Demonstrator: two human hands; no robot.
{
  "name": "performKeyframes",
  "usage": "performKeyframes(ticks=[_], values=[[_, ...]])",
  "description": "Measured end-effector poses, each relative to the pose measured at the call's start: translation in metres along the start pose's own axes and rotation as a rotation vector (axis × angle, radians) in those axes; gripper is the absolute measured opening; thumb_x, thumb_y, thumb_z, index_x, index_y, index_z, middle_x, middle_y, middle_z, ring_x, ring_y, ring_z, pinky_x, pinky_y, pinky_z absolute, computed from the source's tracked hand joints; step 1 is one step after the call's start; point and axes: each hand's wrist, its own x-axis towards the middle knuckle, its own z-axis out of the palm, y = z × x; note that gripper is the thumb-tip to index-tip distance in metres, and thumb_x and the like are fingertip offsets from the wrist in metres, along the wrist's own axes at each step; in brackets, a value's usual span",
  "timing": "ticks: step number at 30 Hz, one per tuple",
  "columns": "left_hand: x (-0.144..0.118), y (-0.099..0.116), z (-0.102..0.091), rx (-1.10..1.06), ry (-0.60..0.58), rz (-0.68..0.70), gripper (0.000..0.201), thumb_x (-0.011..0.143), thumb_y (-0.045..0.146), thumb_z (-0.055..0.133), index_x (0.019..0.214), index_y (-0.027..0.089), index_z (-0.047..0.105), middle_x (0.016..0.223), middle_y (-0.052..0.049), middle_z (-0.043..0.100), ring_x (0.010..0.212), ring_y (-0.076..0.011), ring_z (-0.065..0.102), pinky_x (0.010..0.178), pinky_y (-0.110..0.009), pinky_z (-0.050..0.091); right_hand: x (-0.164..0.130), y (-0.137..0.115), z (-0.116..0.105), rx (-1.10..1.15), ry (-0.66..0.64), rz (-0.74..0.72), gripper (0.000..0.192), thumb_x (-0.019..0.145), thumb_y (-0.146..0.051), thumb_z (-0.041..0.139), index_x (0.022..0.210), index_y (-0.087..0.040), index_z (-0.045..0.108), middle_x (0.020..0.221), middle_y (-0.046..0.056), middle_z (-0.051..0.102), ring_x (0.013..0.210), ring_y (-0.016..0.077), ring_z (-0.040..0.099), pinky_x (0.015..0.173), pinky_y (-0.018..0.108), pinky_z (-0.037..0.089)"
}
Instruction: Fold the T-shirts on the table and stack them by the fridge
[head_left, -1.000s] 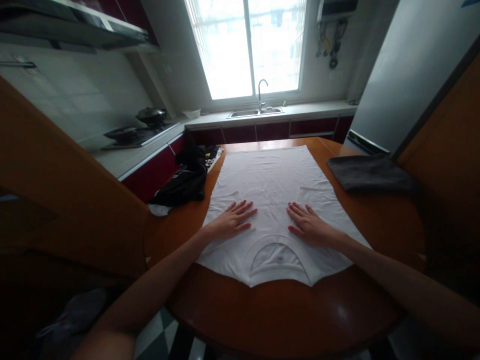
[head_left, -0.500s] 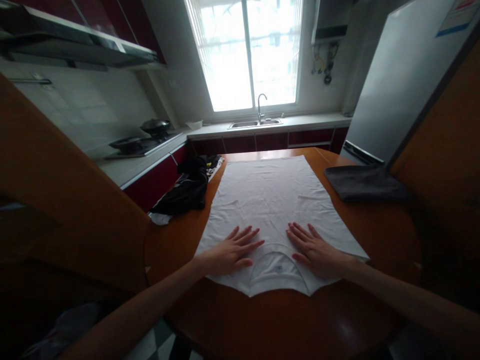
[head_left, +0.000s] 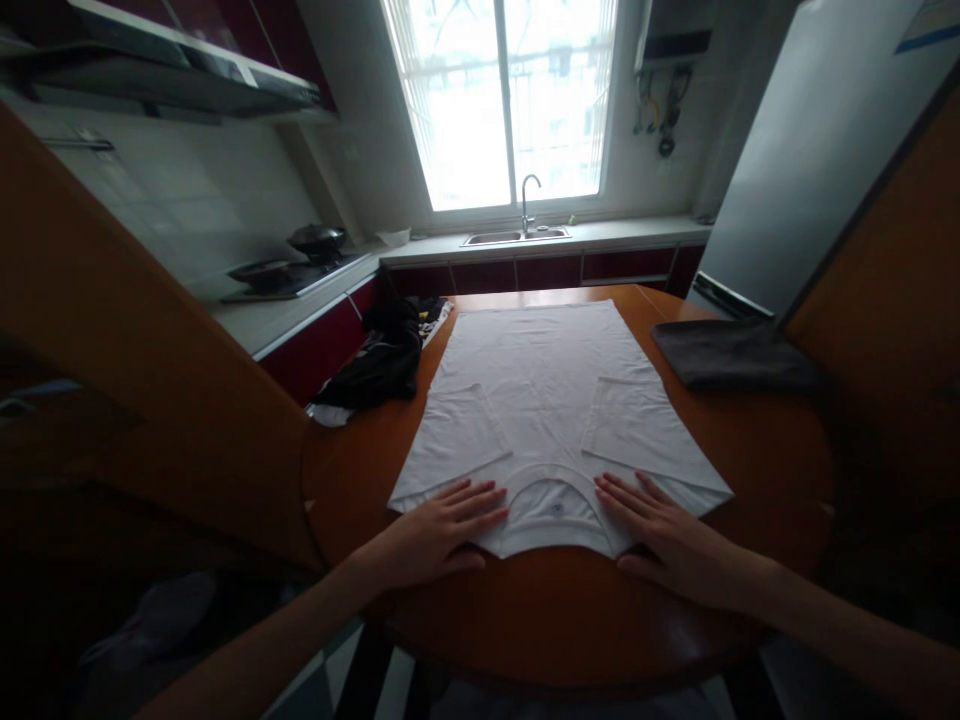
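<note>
A white T-shirt [head_left: 540,390] lies spread flat on the round wooden table [head_left: 570,620], its neckline toward me and its hem at the far side. Both short sleeves are folded inward over the body. My left hand [head_left: 442,530] rests flat on the left shoulder, fingers stretched out beside the collar. On the opposite shoulder lies my right hand [head_left: 660,535], also flat with its fingers extended. Neither hand grips the fabric. Inside the neck opening a small dark label mark shows.
Dark clothes [head_left: 382,355] are heaped at the table's left edge. A folded dark grey cloth [head_left: 731,355] lies on the right side, near the fridge [head_left: 810,150]. Beyond the table are a counter with a sink [head_left: 495,239] and a stove with pans [head_left: 319,240].
Both hands have slid toward me, from the upper chest to the shoulders beside the collar. The folded sleeves now show uncovered. The view has shifted slightly.
</note>
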Motion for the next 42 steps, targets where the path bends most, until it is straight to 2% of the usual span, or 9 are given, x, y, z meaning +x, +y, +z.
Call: performKeyframes(ticks=[4,8,11,14,18,21,24,30,42], values=[[-0.001,0.006,-0.001,0.054,0.094,0.087,0.052,0.106,0.027,0.048,0.157,0.020,0.037,0.150,-0.012,0.053,0.141,-0.0251,0.048,0.115,-0.040,0.044,-0.001,0.007,0.004,-0.141,0.165,-0.170,0.058,0.099,-0.023,0.059,0.154,-0.019,0.043,0.147,0.015,0.057,0.140,0.0304,0.049,0.120,0.059,0.032],[0.000,0.014,-0.008,0.079,0.093,0.125,0.053,0.106,0.011,0.040,0.157,0.023,0.036,0.150,-0.009,0.055,0.142,-0.0222,0.048,0.115,-0.037,0.045,-0.006,0.008,-0.001,-0.202,0.215,-0.291,0.052,0.099,-0.008,0.047,0.150,-0.017,0.047,0.139,0.011,0.064,0.133,0.0234,0.057,0.120,0.052,0.037],[-0.006,0.013,-0.012,0.093,0.085,0.041,0.058,0.104,0.008,0.040,0.159,0.026,0.033,0.153,-0.007,0.051,0.144,-0.0221,0.045,0.120,-0.041,0.039,-0.015,0.012,-0.006,-0.226,0.200,-0.234,0.051,0.098,-0.005,0.043,0.148,-0.019,0.050,0.139,0.010,0.064,0.131,0.0223,0.058,0.118,0.050,0.040],[-0.024,0.000,-0.009,0.130,0.105,-0.101,0.063,0.101,0.004,0.040,0.159,0.029,0.033,0.157,-0.005,0.045,0.147,-0.0229,0.040,0.122,-0.046,0.036,-0.028,0.023,-0.008,-0.240,0.223,-0.144,0.048,0.099,-0.008,0.044,0.144,-0.021,0.054,0.138,0.009,0.065,0.127,0.0229,0.061,0.113,0.047,0.047],[-0.060,-0.025,0.002,0.167,0.202,-0.216,0.057,0.101,0.004,0.039,0.152,0.029,0.047,0.153,-0.004,0.051,0.143,-0.0224,0.046,0.119,-0.045,0.041,-0.048,0.041,-0.010,-0.238,0.309,-0.051,0.038,0.100,-0.014,0.049,0.133,-0.024,0.064,0.132,0.009,0.069,0.120,0.0241,0.066,0.101,0.043,0.056],[-0.079,-0.039,0.006,0.142,0.281,-0.226,0.046,0.103,0.011,0.043,0.143,0.028,0.058,0.146,-0.004,0.058,0.138,-0.0212,0.052,0.115,-0.041,0.046,-0.056,0.051,-0.014,-0.234,0.350,-0.001,0.035,0.100,-0.017,0.051,0.129,-0.027,0.068,0.134,0.008,0.068,0.123,0.0247,0.064,0.100,0.043,0.057],[-0.084,-0.044,0.006,0.059,0.310,-0.194,0.039,0.104,0.016,0.046,0.136,0.029,0.063,0.142,-0.004,0.062,0.134,-0.0199,0.056,0.111,-0.037,0.051,-0.057,0.060,-0.018,-0.209,0.337,-0.033,0.035,0.100,-0.018,0.051,0.128,-0.029,0.069,0.137,0.006,0.066,0.126,0.0238,0.063,0.103,0.042,0.056],[-0.081,-0.048,0.008,-0.029,0.288,-0.184,0.040,0.104,0.016,0.046,0.137,0.031,0.064,0.142,-0.003,0.063,0.131,-0.0191,0.059,0.110,-0.035,0.051,-0.057,0.074,-0.022,-0.187,0.298,-0.127,0.035,0.101,-0.018,0.051,0.129,-0.029,0.070,0.135,0.006,0.068,0.124,0.0230,0.064,0.103,0.040,0.056],[-0.084,-0.050,0.006,-0.138,0.268,-0.192,0.039,0.106,0.020,0.044,0.135,0.033,0.065,0.141,-0.003,0.064,0.130,-0.0189,0.060,0.110,-0.034,0.050,-0.063,0.067,-0.025,-0.161,0.232,-0.156,0.041,0.102,-0.015,0.047,0.139,-0.025,0.063,0.138,0.009,0.065,0.130,0.0226,0.059,0.105,0.036,0.055]])
